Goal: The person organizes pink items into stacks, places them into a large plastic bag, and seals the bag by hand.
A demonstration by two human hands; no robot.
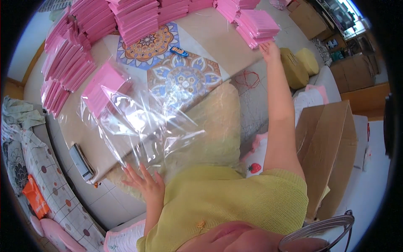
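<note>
My left hand [147,183] has its fingers spread by the near edge of a large clear plastic bag [144,126]. The bag lies crumpled and glossy across the low table [207,34]. At its far end is a small stack of pink flat packs [102,85]; clear film covers at least part of it. My right arm stretches far forward, and the fingertips of my right hand [270,52] meet the near corner of another stack of pink packs [256,26] at the table's right end. Whether those fingers grip a pack is hard to see.
Tall piles of pink packs [135,22] line the table's far and left sides. A small blue-and-orange object [178,51] lies on the patterned top. A dark case [82,162] rests at the left edge. Red string [248,79] is on the floor; a cardboard box [324,151] stands right.
</note>
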